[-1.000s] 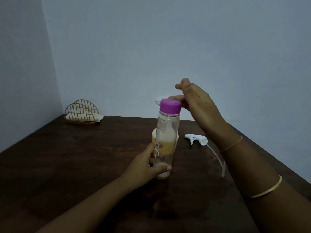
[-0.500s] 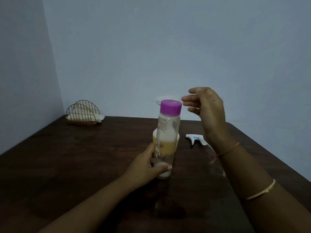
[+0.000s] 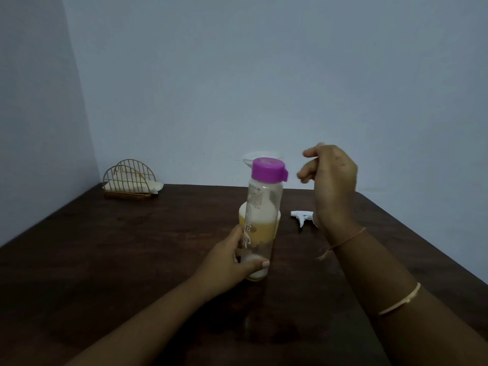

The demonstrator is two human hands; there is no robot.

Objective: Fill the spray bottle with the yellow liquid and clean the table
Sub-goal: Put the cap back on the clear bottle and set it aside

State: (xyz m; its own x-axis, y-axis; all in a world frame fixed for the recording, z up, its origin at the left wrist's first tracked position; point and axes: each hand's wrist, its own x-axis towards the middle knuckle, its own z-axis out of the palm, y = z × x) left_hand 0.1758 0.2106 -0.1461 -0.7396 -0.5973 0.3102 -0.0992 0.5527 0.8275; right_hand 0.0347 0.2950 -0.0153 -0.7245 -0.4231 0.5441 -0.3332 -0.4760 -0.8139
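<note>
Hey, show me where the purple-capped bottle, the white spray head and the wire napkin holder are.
purple-capped bottle (image 3: 264, 199), head view, on its clear upper body.
white spray head (image 3: 301, 215), head view, on its body near the nozzle.
wire napkin holder (image 3: 128, 180), head view, on the front wire grid.

Far off to your left you have a gold wire holder (image 3: 129, 178): two arched grids standing upright, one behind the other, on a narrow base. White napkins (image 3: 154, 185) sit between the grids, and one end pokes out past the holder's right side. Behind it the plain blue-grey back wall (image 3: 264, 75) meets the left wall (image 3: 39, 114), and the holder sits just in front of that corner.
</note>
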